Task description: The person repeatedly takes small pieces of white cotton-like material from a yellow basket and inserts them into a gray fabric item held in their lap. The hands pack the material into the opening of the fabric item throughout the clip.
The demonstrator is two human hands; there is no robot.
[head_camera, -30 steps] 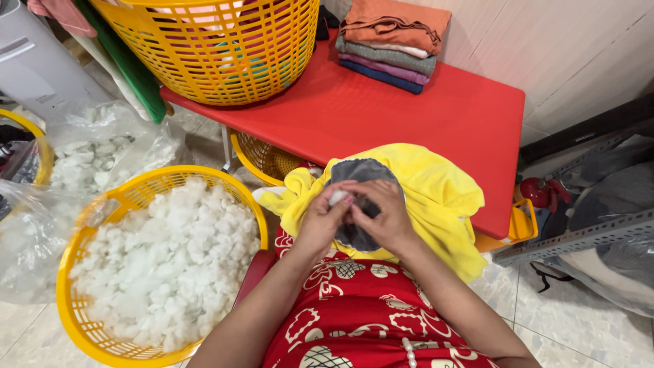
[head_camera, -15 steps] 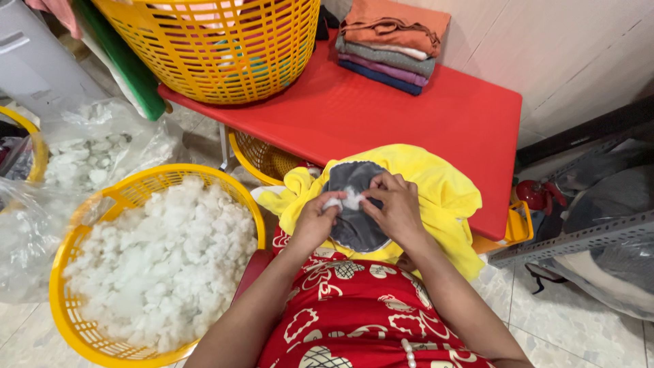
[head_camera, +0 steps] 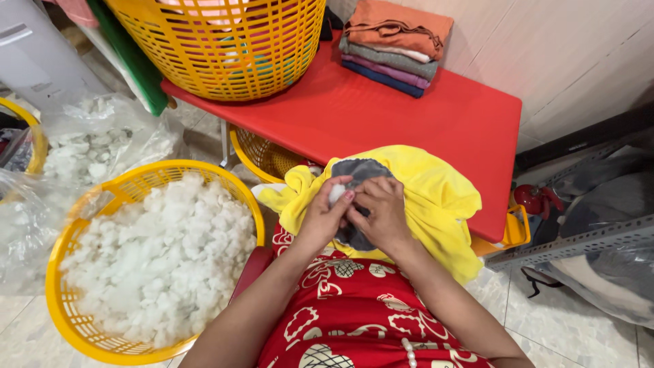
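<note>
A yellow fabric cover (head_camera: 436,197) with a dark grey patch (head_camera: 364,170) lies over my lap and the near edge of the red table (head_camera: 409,116). My left hand (head_camera: 323,215) pinches a small tuft of white stuffing (head_camera: 336,194) at the grey patch. My right hand (head_camera: 381,211) grips the grey fabric right beside it, fingers curled. Both hands touch each other over the cover. To my left stands a yellow basket (head_camera: 88,327) full of white stuffing (head_camera: 163,259).
A large yellow laundry basket (head_camera: 225,41) and a stack of folded cloths (head_camera: 398,44) sit on the table. A clear plastic bag of stuffing (head_camera: 88,146) lies at the left. Another yellow basket (head_camera: 262,153) sits under the table. Grey metal shelving (head_camera: 586,238) is at the right.
Both hands stayed at the grey patch, shifting slightly down and towards me. The left hand still pinches the white tuft against the opening.
</note>
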